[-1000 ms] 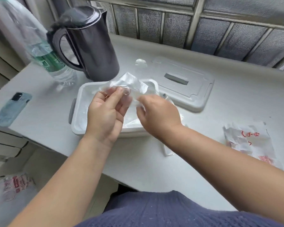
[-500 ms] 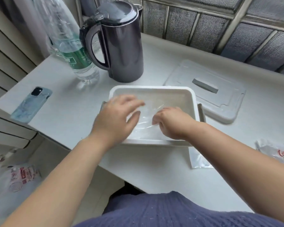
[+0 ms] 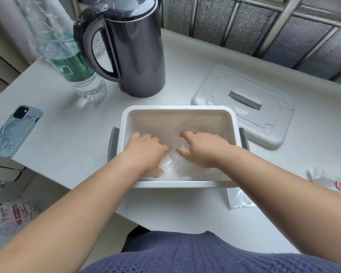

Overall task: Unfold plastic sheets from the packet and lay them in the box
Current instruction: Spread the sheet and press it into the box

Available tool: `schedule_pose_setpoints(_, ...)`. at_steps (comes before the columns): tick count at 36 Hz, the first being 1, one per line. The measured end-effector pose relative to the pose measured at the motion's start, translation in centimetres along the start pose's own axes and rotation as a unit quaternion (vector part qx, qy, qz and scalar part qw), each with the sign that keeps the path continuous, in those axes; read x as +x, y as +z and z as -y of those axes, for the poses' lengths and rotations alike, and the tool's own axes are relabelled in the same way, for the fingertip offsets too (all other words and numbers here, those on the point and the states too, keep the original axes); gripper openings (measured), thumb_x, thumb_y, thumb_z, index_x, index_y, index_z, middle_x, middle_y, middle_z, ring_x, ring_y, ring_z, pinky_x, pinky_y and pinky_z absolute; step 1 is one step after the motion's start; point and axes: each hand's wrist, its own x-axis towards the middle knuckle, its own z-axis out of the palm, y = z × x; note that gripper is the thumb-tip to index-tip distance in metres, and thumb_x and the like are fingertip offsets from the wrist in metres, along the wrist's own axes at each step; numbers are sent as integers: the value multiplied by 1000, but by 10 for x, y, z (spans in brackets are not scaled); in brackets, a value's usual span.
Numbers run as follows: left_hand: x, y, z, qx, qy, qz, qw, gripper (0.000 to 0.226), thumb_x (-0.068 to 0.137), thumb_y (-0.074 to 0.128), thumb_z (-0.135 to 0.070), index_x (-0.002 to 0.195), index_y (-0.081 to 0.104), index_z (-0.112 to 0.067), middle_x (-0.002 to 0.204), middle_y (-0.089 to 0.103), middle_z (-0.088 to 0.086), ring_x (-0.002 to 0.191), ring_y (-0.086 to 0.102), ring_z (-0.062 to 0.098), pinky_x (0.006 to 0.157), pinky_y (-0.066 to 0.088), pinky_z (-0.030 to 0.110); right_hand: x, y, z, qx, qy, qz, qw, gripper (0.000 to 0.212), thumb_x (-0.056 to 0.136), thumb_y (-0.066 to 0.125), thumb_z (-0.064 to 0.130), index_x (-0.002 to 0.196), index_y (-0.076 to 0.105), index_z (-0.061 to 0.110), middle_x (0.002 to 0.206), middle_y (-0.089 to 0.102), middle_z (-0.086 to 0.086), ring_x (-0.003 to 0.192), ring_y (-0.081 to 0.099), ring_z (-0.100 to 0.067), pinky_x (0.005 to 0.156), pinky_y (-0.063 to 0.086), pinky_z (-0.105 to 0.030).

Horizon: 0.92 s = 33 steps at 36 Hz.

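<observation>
Left hand (image 3: 146, 148) and right hand (image 3: 203, 149), fingers spread and gripping nothing, should smooth the plastic sheet (image 3: 175, 167) outward into the box (image 3: 177, 109) corners.

Packet (image 3: 338, 184) cut by right edge, kettle (image 3: 135, 54) top cropped

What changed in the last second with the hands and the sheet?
Both hands came down: the left hand and right hand, which pinched the plastic sheet up above the box, now press it onto the box floor. The kettle, bottle, phone, lid and packet stayed put.
</observation>
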Motion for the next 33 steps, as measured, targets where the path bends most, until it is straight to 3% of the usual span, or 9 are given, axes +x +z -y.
schedule_pose_setpoints(3,1,1,1,-6,-8,-3,1000,64,83,57,-51,140,35,-32,128,49,1,119,44,25,94,31,39,12,15,-6,-34,39,61,997,66,88,51,41,143,22,20,130,51,-9,119,50,-30,90,42,-37)
schedule_pose_setpoints(8,0,-2,0,13,-34,-1,999,64,80,58,-56,135,44,-27,126,47,3,120,42,25,97,31,38,9,14,-6,-94,28,57,994,62,83,61,44,133,38,15,126,54,-6,116,53,-29,85,43,-34)
schedule_pose_setpoints(13,-17,-19,-9,-7,-84,-64,994,69,73,58,-69,126,50,-26,121,39,4,117,34,26,96,31,38,-21,-11,-10,-7,-10,-109,994,46,92,49,40,133,45,19,124,56,-4,114,52,-26,84,45,-33)
schedule_pose_setpoints(16,-32,-32,-22,-45,-135,-140,980,67,71,59,-70,122,55,-27,123,37,2,120,31,27,96,30,39,-46,-16,-24,108,-31,-262,959,36,92,49,34,126,56,22,112,64,1,106,55,-20,82,43,-29)
schedule_pose_setpoints(19,-40,-35,-42,-116,-138,-316,931,51,76,65,-56,109,65,-16,123,48,10,114,43,35,91,37,44,-63,-6,-44,215,8,-355,910,25,89,54,23,110,65,16,87,62,3,90,57,-20,76,42,-29)
schedule_pose_setpoints(22,-35,-27,-76,-155,-44,-520,839,33,80,61,-33,99,68,-7,104,60,16,89,57,38,75,46,43,-75,16,-70,259,65,-367,891,19,88,51,14,99,66,11,82,58,4,86,56,-21,71,37,-29)
schedule_pose_setpoints(27,-30,-9,-154,-171,162,-613,754,20,83,62,-6,102,65,-8,100,63,11,78,58,30,69,46,37,-93,62,-116,232,107,-267,929,31,91,49,15,119,61,15,118,60,-3,111,53,-20,85,37,-24)
schedule_pose_setpoints(30,-20,18,-194,-134,233,-555,787,14,79,59,-1,83,71,-8,88,67,7,69,56,25,57,42,33,-104,94,-140,101,73,-71,990,44,90,54,30,133,48,28,129,44,-6,117,47,-27,99,37,-35)
schedule_pose_setpoints(33,-2,53,-219,-123,177,-398,892,22,67,62,-21,82,72,-9,91,70,8,74,65,26,50,50,29,-112,114,-152,51,57,-55,996,40,92,49,34,131,47,32,122,44,-5,108,50,-28,94,39,-35)
